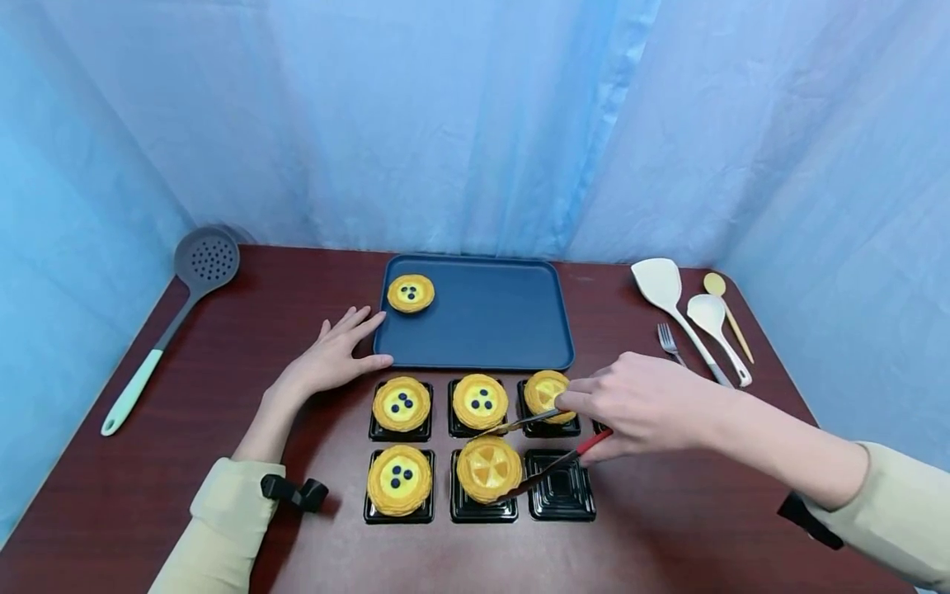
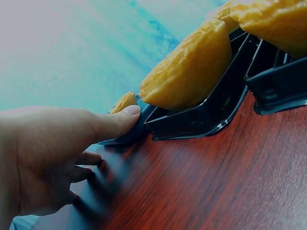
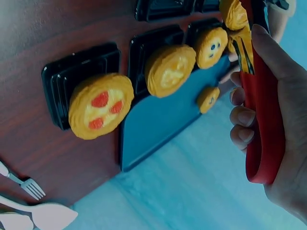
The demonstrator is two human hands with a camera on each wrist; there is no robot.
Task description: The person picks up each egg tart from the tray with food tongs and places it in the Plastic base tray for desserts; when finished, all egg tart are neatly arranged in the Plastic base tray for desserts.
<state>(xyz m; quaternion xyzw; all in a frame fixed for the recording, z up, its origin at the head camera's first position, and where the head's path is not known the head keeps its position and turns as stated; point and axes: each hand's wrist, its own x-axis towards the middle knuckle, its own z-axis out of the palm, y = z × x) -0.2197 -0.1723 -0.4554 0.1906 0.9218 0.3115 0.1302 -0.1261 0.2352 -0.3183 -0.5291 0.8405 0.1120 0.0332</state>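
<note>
My right hand [image 1: 646, 404] grips a pair of red-handled tongs [image 3: 266, 120]. The tong arms straddle an orange-wedge tart [image 1: 490, 469] at the middle black plastic box of the front row. To its right, a black box [image 1: 562, 487] shows its ridged bottom. A blueberry tart [image 1: 398, 480] sits at the front left. Behind stand two more blueberry tarts [image 1: 402, 404] and another orange-wedge tart [image 1: 547, 394], each on a black box. My left hand [image 1: 330, 355], fingers spread, lies at the left edge of the blue tray [image 1: 482, 322].
One blueberry tart [image 1: 411, 293] rests at the tray's left end. In the right wrist view, a strawberry tart [image 3: 101, 106] leans on a black box. A skimmer [image 1: 206, 260] lies far left; a white turner [image 1: 658, 283], ladle [image 1: 707, 312], small spoon [image 1: 715, 285] and fork [image 1: 667, 337] lie right.
</note>
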